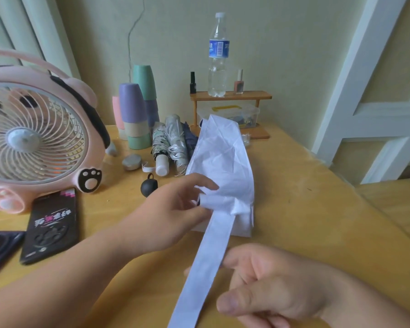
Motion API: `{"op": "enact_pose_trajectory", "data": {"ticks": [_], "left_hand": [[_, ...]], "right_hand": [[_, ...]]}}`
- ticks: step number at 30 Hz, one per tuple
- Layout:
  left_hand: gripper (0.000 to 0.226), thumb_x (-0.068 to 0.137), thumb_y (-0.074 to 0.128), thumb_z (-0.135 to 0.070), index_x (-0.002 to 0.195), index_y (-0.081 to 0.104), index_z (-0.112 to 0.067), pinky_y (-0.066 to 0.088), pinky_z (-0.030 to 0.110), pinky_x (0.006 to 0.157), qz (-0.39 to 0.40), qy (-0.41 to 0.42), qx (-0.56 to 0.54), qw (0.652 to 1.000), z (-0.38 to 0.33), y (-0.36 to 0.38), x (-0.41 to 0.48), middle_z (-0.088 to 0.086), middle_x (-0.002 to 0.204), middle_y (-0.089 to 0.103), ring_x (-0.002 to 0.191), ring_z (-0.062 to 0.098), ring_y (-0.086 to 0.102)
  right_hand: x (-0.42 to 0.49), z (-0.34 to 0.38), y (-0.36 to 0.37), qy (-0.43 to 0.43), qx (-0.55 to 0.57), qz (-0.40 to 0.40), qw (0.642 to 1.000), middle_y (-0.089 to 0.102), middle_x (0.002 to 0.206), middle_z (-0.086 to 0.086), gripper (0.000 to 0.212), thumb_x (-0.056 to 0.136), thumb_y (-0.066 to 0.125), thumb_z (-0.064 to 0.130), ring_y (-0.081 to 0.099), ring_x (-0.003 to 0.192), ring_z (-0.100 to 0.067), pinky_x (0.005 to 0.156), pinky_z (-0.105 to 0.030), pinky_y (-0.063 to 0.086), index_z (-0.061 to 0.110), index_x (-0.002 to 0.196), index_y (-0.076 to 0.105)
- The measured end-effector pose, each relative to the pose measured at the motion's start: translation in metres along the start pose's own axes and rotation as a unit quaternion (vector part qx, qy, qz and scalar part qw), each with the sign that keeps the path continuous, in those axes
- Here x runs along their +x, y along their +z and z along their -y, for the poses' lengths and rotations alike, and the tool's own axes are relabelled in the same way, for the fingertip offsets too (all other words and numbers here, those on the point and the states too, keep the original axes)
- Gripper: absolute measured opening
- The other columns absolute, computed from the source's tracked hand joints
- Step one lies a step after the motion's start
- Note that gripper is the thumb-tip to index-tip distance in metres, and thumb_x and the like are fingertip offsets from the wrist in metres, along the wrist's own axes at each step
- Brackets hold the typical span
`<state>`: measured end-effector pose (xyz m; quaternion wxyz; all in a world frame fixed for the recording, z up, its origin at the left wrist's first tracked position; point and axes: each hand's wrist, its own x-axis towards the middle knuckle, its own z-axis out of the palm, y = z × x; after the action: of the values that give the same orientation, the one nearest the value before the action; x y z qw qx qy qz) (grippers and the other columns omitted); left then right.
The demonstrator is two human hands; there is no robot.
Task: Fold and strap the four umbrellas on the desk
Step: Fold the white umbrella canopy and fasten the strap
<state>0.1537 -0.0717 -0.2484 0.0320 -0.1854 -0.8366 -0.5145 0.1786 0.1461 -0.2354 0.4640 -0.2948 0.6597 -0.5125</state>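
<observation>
- A pink fan [33,138] with little paw prints stands at the far left of the yellow surface [305,197].
- A black phone [52,223] lies flat just in front of the fan.
- Behind them, by the wall, tall cups [135,114] are stacked upside down in purple, green and pink.
- A small round tin [131,162] and a black ball-shaped knob [149,185] sit near the middle.
- Three umbrellas lie rolled up side by side: a patterned umbrella [159,147] with a white handle, a silver umbrella [175,138] and a dark blue umbrella [191,136].
- The left hand [175,209] reaches in from the left and pinches the cloth of the white umbrella [223,157] between finger and thumb.
- The white umbrella lies in the middle of the surface, just right of the other three, its cloth flat and wrinkled.
- A long white strap [204,268] runs from the umbrella down toward the person.
- The right hand [270,287] holds that strap, with its fingers curled behind it.
- At the back, a water bottle [218,55] stands on a small wooden rack [230,95], with a clear box [227,114] underneath.
</observation>
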Motion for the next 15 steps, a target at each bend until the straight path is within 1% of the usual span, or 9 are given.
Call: {"op": "enact_pose_trajectory", "data": {"ticks": [1,2,3,4,5,7,10,13,15], "left_hand": [[0.038,0.082,0.068,-0.034,0.119,0.059,-0.040,0.053,0.032,0.076,0.009,0.037,0.027,0.999,-0.001,-0.001,-0.006,-0.006,0.103,0.072,0.086,0.014,0.067],[0.046,0.085,0.071,-0.030,0.126,0.054,-0.041,0.054,0.030,0.086,0.014,0.083,0.061,0.995,-0.003,-0.002,-0.013,-0.008,0.112,0.070,0.099,0.013,0.069],[0.051,0.088,0.073,-0.023,0.132,0.053,-0.038,0.052,0.028,0.094,0.021,0.136,0.097,0.986,-0.007,-0.003,-0.019,-0.010,0.119,0.067,0.111,0.014,0.067],[0.051,0.091,0.074,-0.018,0.135,0.054,-0.031,0.050,0.028,0.099,0.027,0.184,0.136,0.973,-0.010,-0.003,-0.025,-0.010,0.126,0.064,0.120,0.017,0.063],[0.047,0.093,0.073,-0.017,0.136,0.057,-0.026,0.049,0.027,0.099,0.038,0.221,0.168,0.960,-0.014,-0.004,-0.031,-0.010,0.130,0.060,0.123,0.018,0.061],[0.033,0.098,0.067,-0.021,0.131,0.066,-0.023,0.052,0.026,0.093,0.065,0.261,0.212,0.940,-0.017,-0.006,-0.039,-0.004,0.133,0.057,0.120,0.017,0.062],[0.023,0.101,0.064,-0.027,0.121,0.075,-0.025,0.056,0.035,0.087,0.082,0.314,0.273,0.906,-0.009,-0.002,-0.052,-0.001,0.131,0.062,0.113,0.017,0.067],[0.026,0.100,0.064,-0.027,0.124,0.073,-0.020,0.055,0.038,0.092,0.096,0.340,0.305,0.885,0.005,0.008,-0.061,-0.002,0.131,0.066,0.116,0.018,0.066],[0.031,0.099,0.065,-0.024,0.129,0.070,-0.017,0.054,0.037,0.095,0.099,0.349,0.325,0.873,0.007,0.014,-0.063,-0.003,0.132,0.066,0.120,0.016,0.064]], "right_hand": [[0.000,0.000,0.001,0.000,-0.007,-0.007,1.000,0.055,0.051,0.005,0.030,0.094,0.064,0.034,0.041,0.033,-0.001,0.036,-0.013,0.034,0.024,0.123,0.070],[-0.001,0.001,0.003,0.005,-0.003,-0.018,1.000,0.054,0.049,0.007,0.021,0.098,0.059,0.035,0.040,0.033,-0.001,0.037,-0.013,0.033,0.025,0.101,0.078],[-0.002,0.000,0.006,0.007,-0.005,-0.037,0.999,0.053,0.046,0.009,0.036,0.102,0.056,0.036,0.040,0.034,-0.002,0.039,-0.014,0.033,0.026,0.074,0.077],[-0.004,0.000,0.010,0.016,-0.006,-0.055,0.998,0.052,0.045,0.011,0.050,0.103,0.054,0.037,0.041,0.036,-0.002,0.042,-0.014,0.033,0.027,0.056,0.069],[-0.006,-0.004,0.012,0.024,-0.010,-0.068,0.997,0.052,0.046,0.012,0.054,0.101,0.056,0.039,0.043,0.039,-0.002,0.046,-0.014,0.034,0.026,0.049,0.062],[-0.016,-0.005,0.022,0.045,0.037,-0.091,0.994,0.056,0.053,0.010,0.045,0.096,0.065,0.040,0.048,0.047,0.000,0.053,-0.012,0.037,0.024,0.054,0.060],[-0.030,-0.012,0.045,0.086,0.114,-0.157,0.977,0.062,0.068,0.005,0.029,0.085,0.078,0.038,0.055,0.057,-0.001,0.058,-0.010,0.041,0.024,0.060,0.069],[-0.035,-0.020,0.061,0.094,0.108,-0.176,0.974,0.066,0.064,0.013,0.020,0.080,0.083,0.035,0.060,0.060,0.006,0.061,-0.009,0.042,0.037,0.061,0.076],[-0.036,-0.019,0.068,0.104,0.139,-0.170,0.970,0.061,0.060,0.014,0.020,0.075,0.087,0.039,0.057,0.058,0.005,0.060,-0.010,0.040,0.029,0.063,0.076]]}}
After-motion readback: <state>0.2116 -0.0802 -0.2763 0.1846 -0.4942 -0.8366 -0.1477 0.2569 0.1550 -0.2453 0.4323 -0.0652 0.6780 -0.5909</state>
